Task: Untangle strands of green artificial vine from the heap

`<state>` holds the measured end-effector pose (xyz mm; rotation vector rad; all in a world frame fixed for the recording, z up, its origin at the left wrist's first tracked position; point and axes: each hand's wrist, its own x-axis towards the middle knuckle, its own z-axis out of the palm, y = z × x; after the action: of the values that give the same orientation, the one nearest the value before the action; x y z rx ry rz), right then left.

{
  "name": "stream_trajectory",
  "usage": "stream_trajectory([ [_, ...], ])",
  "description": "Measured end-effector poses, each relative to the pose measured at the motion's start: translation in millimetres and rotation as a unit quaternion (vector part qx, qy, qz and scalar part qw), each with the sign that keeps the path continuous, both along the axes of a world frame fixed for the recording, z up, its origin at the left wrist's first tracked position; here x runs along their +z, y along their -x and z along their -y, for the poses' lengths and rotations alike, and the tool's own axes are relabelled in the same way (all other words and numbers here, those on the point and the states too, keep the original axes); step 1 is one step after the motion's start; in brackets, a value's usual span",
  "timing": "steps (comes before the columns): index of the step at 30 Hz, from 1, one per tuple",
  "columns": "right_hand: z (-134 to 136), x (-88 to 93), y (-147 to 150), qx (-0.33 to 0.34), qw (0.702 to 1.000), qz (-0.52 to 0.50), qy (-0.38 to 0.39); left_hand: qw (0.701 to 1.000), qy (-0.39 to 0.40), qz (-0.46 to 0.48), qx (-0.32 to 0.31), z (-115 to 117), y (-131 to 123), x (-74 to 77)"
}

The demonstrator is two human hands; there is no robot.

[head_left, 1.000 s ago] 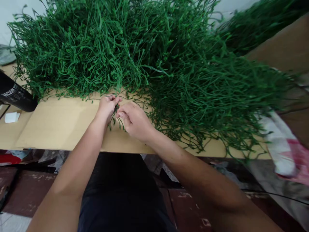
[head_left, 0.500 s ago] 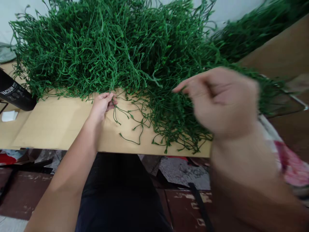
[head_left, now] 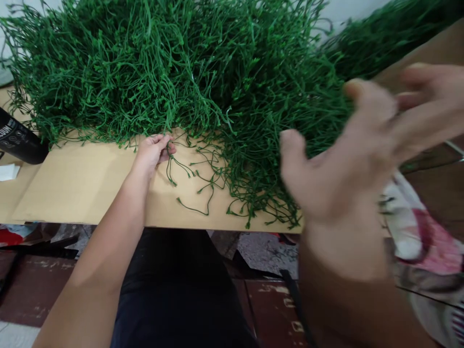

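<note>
My left hand [head_left: 155, 151] is closed in a pinch on thin green artificial plant stems [head_left: 173, 164], whose branching tips hang down over the cardboard. Just behind it rises a large heap of similar green plastic stems [head_left: 145, 77]. My right hand [head_left: 355, 150] is raised above the right part of the heap, close to the camera, with fingers spread and nothing seen in them; it is somewhat blurred. Several loose stems [head_left: 208, 195] lie on the cardboard sheet [head_left: 79, 179] between the two hands.
A black bottle [head_left: 20, 140] leans at the left, beside a folded white paper [head_left: 9, 172]. More green stems [head_left: 398, 34] lie at the back right by a brown cardboard panel [head_left: 431, 48]. Pink and white fabric [head_left: 424, 232] lies at the lower right.
My right hand has moved right and spread its fingers, from a more closed shape. My left hand keeps its pinch on the stems. The view has shifted slightly.
</note>
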<state>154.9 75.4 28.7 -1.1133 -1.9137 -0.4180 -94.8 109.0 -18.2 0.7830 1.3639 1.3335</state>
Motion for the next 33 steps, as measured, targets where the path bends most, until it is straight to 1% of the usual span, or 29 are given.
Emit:
stream_trajectory([
  [1,11.3,-4.8,16.5,-0.024,1.0,-0.006,-0.005,1.0,-0.003,0.0,-0.001,0.2,0.3,-0.4],
  [3,25.2,-16.8,47.1,0.033,0.999,0.015,0.021,1.0,-0.008,0.004,0.0,1.1,0.6,-0.9],
  [4,27.2,-23.6,60.3,0.066,0.996,0.028,0.047,1.0,-0.009,0.006,-0.001,1.6,0.7,-1.1],
  [5,26.1,-30.4,71.8,0.089,0.993,0.037,0.074,1.0,-0.01,0.006,-0.003,2.0,0.7,-1.4],
  [6,22.5,-36.9,81.5,0.094,0.989,0.045,0.106,1.0,-0.012,0.007,-0.005,2.2,0.8,-1.9],
  [8,11.3,-47.5,95.8,0.078,0.977,0.065,0.189,1.0,-0.021,0.012,-0.005,1.8,1.4,-3.1],
  [10,0.8,-53.9,104.1,0.074,0.957,0.089,0.266,0.999,-0.027,0.018,-0.001,0.8,2.4,-4.4],
  [11,-2.8,-55.6,106.5,0.081,0.949,0.097,0.289,0.999,-0.026,0.02,-0.001,0.4,2.8,-4.7],
  [12,-5.3,-56.5,107.9,0.092,0.945,0.1,0.296,1.0,-0.022,0.021,-0.002,0.0,3.1,-4.7],
  [14,-8.2,-56.8,108.6,0.122,0.952,0.092,0.264,1.0,-0.012,0.02,-0.008,-0.3,2.8,-3.6],
  [16,-10.3,-56.1,107.7,0.15,0.966,0.065,0.202,1.0,-0.003,0.016,-0.011,-0.2,0.7,-1.3],
  [18,-11.1,-55.2,106.8,0.182,0.972,0.04,0.141,1.0,0.001,0.01,-0.003,-0.5,-2.6,0.8],
  [20,-5.4,-53.8,107.7,0.216,0.971,0.032,0.097,1.0,0.002,0.001,0.012,-1.9,-5.6,1.7],
  [21,1.6,-52.6,109.1,0.244,0.966,0.038,0.08,1.0,0.003,-0.002,0.03,-3.0,-6.3,1.5],
  [22,11.5,-50.5,111.1,0.283,0.956,0.049,0.065,0.999,0.003,-0.002,0.054,-4.1,-6.4,1.1],
  [24,37.2,-43.3,116.0,0.381,0.919,0.088,0.042,0.995,-0.003,0.009,0.096,-5.3,-4.8,0.1],
  [25,50.2,-38.0,118.0,0.432,0.894,0.11,0.036,0.995,-0.012,0.016,0.101,-5.0,-3.6,0.0],
  [26,60.8,-31.6,118.8,0.468,0.873,0.13,0.034,0.995,-0.022,0.022,0.093,-3.8,-2.4,0.2],
  [27,67.4,-24.6,117.7,0.481,0.865,0.136,0.039,0.997,-0.029,0.026,0.072,-1.9,-1.4,0.8],
  [28,68.9,-17.5,113.9,0.47,0.871,0.135,0.039,0.998,-0.032,0.026,0.051,0.6,-0.5,1.7],
  [29,65.0,-10.9,106.9,0.435,0.89,0.13,0.035,0.998,-0.031,0.028,0.036,3.3,0.2,2.8],
  [30,56.2,-5.2,96.3,0.377,0.918,0.12,0.03,0.999,-0.026,0.034,0.027,5.8,0.9,3.8],
  [32,28.9,2.3,65.5,0.224,0.968,0.109,0.002,0.998,-0.011,0.05,0.022,8.9,2.3,5.1],
  [33,14.0,3.9,47.2,0.136,0.986,0.097,0.008,0.998,-0.005,0.056,0.019,9.1,2.7,5.3],
])
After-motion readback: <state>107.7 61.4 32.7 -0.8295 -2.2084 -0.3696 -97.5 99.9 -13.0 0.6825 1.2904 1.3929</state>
